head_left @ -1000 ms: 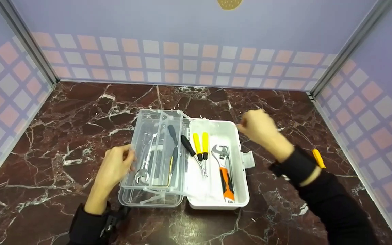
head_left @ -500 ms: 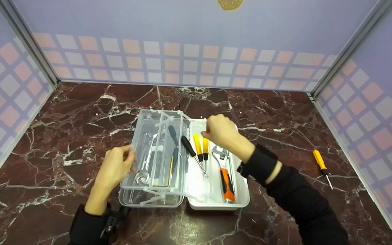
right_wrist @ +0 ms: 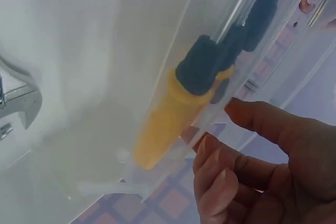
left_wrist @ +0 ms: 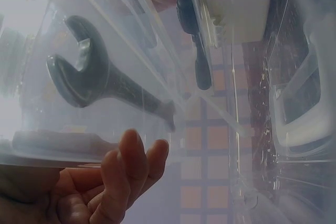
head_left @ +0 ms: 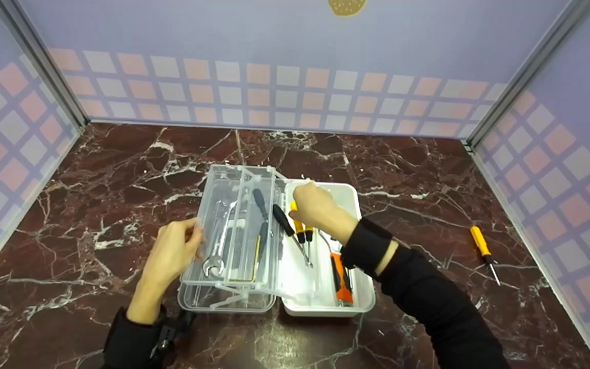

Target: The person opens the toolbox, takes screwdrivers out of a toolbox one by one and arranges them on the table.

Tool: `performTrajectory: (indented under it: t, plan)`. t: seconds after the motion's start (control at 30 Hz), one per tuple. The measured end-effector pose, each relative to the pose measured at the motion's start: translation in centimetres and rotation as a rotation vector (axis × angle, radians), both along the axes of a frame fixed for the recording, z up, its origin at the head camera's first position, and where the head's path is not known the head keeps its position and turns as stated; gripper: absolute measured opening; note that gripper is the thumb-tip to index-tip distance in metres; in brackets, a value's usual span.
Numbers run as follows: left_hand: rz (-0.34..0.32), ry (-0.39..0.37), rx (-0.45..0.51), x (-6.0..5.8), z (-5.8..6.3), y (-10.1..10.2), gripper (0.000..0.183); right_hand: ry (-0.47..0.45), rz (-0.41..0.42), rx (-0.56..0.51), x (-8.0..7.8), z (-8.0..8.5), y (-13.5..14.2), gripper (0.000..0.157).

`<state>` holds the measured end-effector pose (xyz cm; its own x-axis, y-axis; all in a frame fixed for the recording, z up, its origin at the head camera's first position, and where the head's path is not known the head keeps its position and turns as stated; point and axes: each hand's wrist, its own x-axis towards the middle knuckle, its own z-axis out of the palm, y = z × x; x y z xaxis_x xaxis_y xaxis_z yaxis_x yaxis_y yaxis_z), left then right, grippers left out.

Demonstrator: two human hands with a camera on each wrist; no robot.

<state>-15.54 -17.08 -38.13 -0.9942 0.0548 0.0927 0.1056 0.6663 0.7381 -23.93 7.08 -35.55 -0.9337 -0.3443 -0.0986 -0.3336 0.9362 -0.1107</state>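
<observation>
My left hand (head_left: 171, 251) grips the left edge of the clear fold-out tray (head_left: 197, 283), beside an open-end wrench (head_left: 214, 267) lying in it. In the left wrist view its curled fingers (left_wrist: 128, 166) sit below the same wrench, seen through clear plastic. My right hand (head_left: 318, 207) is over two yellow-handled screwdrivers (head_left: 300, 234), covering parts of their handles. The right wrist view shows one yellow handle (right_wrist: 163, 114) through the plastic, with thumb and fingertips close about the other; I cannot tell whether they pinch it. A black-handled screwdriver (head_left: 282, 219) lies just left.
Below the right forearm, the white toolbox (head_left: 371, 302) holds an orange-handled adjustable wrench (head_left: 343, 289). Black-handled tools (head_left: 259, 197) and a brass-coloured hex key (head_left: 256, 256) show in the clear tray. Another yellow screwdriver (head_left: 479, 240) lies on the marble table at right.
My right hand has come in from the right of the toolbox and down onto the yellow-handled screwdrivers. The left hand keeps its place on the clear tray.
</observation>
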Motion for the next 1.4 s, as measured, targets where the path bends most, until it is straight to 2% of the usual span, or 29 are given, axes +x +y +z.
performTrajectory:
  t: [0.4,0.6,0.77,0.9,1.0,1.2,1.27,1.4]
  plan:
    - [-0.002,-0.009,0.004,0.0,-0.1,-0.1,0.020,0.019,-0.079,0.072,-0.5,-1.0,-1.2,0.019]
    - [-0.005,-0.016,0.024,0.2,0.0,0.0,0.030,-0.021,-0.094,0.020,-0.6,-0.8,-0.8,0.024]
    - [0.001,-0.008,0.010,0.2,0.1,0.0,0.025,-0.006,-0.055,-0.097,-0.4,0.1,-0.1,0.036]
    - [0.001,-0.006,-0.006,0.1,0.1,-0.1,0.022,0.019,-0.004,-0.212,-0.1,0.7,0.5,0.035]
    - [0.001,0.001,-0.019,0.1,0.0,-0.1,0.020,0.030,0.006,-0.308,0.1,1.0,0.9,0.031]
    - [0.000,-0.008,-0.015,0.0,0.0,-0.1,0.020,0.044,-0.021,-0.505,0.5,2.2,1.5,0.018]
    - [-0.003,-0.009,-0.006,0.1,0.0,-0.1,0.022,0.003,-0.052,-0.584,0.7,2.9,1.8,0.016]
    - [-0.002,0.003,-0.003,0.1,0.0,-0.1,0.022,-0.042,-0.097,-0.673,1.1,4.4,3.0,0.015]
